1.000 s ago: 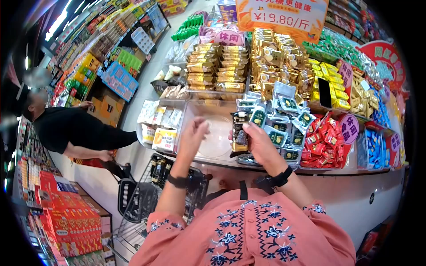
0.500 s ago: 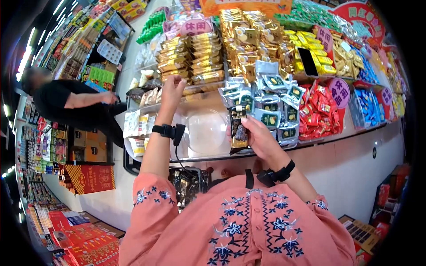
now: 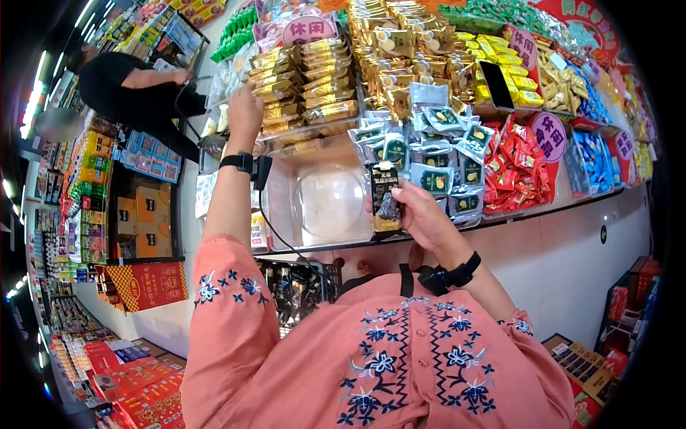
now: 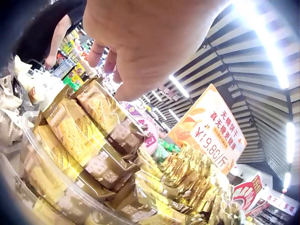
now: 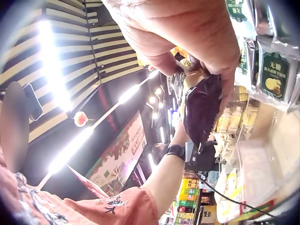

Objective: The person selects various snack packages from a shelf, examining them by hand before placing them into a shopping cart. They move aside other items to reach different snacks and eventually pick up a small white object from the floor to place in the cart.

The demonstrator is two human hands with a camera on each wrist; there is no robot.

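Observation:
Over the left end of the gold-wrapped packets hovers my left hand. In the left wrist view that hand is above the gold packets, its fingers loosely bent and nothing seen in them; whether a fingertip touches a wrapper cannot be told. My right hand pinches a dark upright packet between thumb and fingers, beside the silver packets with green labels. The right wrist view has the hand gripping the dark packet, its fingertips partly hidden.
A clear tray lies between the hands. Red packets, yellow packets and a phone are at the right. A basket of dark packets stands below the counter edge. A person in black is at the left.
My left hand has moved up and left, from over the clear tray to the gold packets. My right hand keeps hold of the dark packet. The person in black has shifted.

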